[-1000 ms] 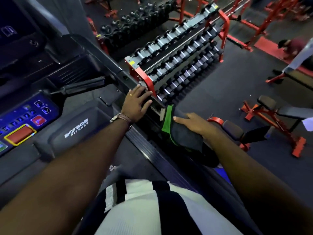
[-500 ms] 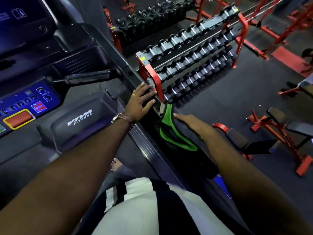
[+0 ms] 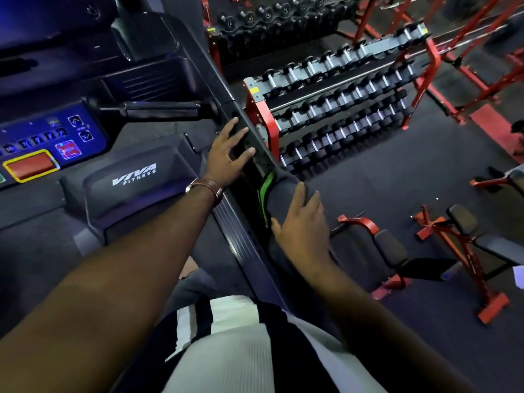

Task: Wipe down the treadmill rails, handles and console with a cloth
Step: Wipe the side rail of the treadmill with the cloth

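A dark cloth with a green edge (image 3: pixel 279 191) is draped over the treadmill's right side rail (image 3: pixel 241 245). My right hand (image 3: pixel 302 225) lies on top of the cloth with fingers nearly straight, pressing it against the rail. Further up the same rail, my left hand (image 3: pixel 228 154) rests with spread fingers, a watch on its wrist. The console (image 3: pixel 42 148) with blue panel and red button is at the left, and a black padded handle (image 3: pixel 158 109) sticks out above it.
A red dumbbell rack (image 3: pixel 334 109) stands just beyond the rail. Red weight benches (image 3: pixel 459 242) sit on the dark floor at the right. My striped shirt fills the bottom of the view.
My right hand has turned and slid along the rail with the cloth, now lying lengthwise on it. The left hand stays on the rail. The camera has tilted slightly.
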The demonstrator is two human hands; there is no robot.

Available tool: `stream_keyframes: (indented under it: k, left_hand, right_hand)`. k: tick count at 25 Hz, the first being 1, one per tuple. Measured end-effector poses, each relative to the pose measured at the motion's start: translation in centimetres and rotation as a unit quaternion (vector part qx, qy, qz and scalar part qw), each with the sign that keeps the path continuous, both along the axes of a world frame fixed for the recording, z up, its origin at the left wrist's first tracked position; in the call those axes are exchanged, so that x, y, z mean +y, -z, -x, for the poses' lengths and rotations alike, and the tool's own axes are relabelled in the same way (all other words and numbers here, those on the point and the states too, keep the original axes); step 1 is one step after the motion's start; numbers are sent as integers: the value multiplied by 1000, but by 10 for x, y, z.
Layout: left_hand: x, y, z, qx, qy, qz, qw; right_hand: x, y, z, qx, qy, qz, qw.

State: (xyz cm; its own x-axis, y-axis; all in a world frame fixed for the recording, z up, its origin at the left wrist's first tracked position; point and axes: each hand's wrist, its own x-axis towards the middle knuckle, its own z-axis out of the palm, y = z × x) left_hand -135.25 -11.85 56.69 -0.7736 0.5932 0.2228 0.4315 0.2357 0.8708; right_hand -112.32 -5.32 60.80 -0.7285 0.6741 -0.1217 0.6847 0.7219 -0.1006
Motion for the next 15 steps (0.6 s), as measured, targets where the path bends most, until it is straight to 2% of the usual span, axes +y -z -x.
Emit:
stream_keyframes:
  k: [2, 6, 10, 12, 15]
  left_hand:
    - [1, 3, -3, -7, -1, -12, 1000]
    - [6, 5, -11, -32, -14, -30, 999]
    - [3, 2, -11, -37, -15, -39, 998]
    - [3, 0, -13, -46, -16, -35, 998]
    - [2, -5, -13, -54, -14, -24, 998]
  right_hand:
    - [-24, 3, 16, -33, 3, -53, 998]
    - [-28, 0, 65, -34, -32, -33, 998]
    - [-22, 5, 30, 0, -87, -89, 992]
    - [-19, 9, 14, 12, -95, -80, 992]
    - [-27, 7, 40, 25, -67, -59, 996]
